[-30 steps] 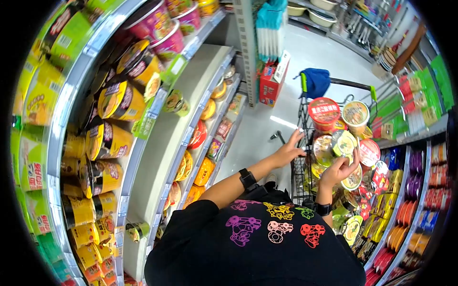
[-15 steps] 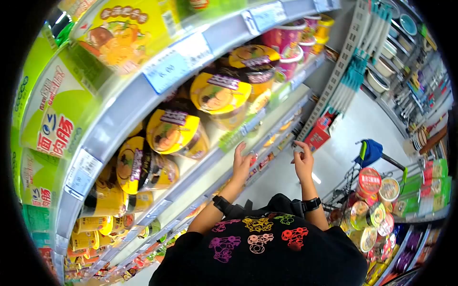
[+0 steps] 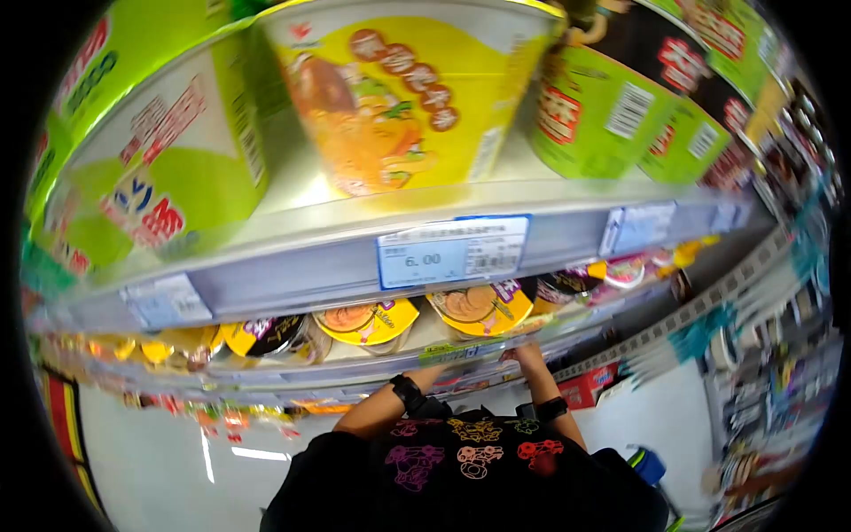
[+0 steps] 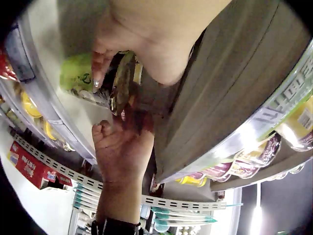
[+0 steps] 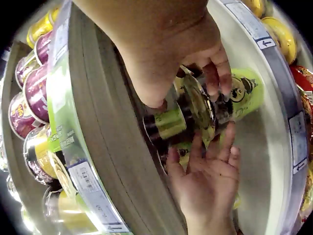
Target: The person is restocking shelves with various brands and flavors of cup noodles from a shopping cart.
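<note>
2 hands meet on a green noodle cup lying on its side deep on the shelf. the right hand curls its fingers over the lid rim, gripping it. the left hand lies under it, fingers straight and spread, touching the cup.

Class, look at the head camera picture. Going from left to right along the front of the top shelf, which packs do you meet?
Pale green and white pack → yellow noodle bowl → green tub → second green tub.
</note>
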The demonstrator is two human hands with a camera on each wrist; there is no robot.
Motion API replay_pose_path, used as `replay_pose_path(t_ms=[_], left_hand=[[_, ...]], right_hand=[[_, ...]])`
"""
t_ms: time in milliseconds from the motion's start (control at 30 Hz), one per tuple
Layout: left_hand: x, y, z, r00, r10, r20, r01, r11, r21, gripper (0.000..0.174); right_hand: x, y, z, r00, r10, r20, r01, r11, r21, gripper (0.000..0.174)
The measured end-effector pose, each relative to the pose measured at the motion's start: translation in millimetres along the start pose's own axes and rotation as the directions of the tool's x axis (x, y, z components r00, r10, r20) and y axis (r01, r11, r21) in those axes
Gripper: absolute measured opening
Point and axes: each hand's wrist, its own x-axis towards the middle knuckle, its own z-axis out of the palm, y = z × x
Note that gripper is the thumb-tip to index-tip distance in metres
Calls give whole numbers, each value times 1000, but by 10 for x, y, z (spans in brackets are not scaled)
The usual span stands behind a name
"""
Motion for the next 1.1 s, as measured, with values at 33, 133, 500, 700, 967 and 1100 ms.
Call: replay_pose_path(t_ms=[33, 133, 500, 700, 967, 1100], left_hand=[[52, -63, 5, 1000, -24, -12, 24, 1000, 9, 34], [156, -203, 74, 994, -97, -56, 99, 994, 48, 36], [302, -43, 236, 993, -110, -30, 114, 945, 307, 58], [-85, -413, 344, 861, 509, 24, -508, 854, 111, 70], [-558, -677, 1123, 796, 421, 435, -395, 906, -152, 83], [-918, -703, 1738, 639, 350, 685, -293, 934, -204, 84]], right_hand=[[18, -45, -33, 995, -67, 69, 70, 997, -43, 34], [-49, -282, 34, 995, -20, 96, 20, 1000, 1, 39], [-465, -258, 321, 940, -302, -157, 325, 933, 153, 34], [-1617, -297, 955, 819, -421, -390, 505, 852, 142, 39], [-3125, 243, 1021, 596, -225, -771, 463, 880, 101, 48], [-3936, 405, 922, 321, -228, -919, 525, 851, -28, 46]])
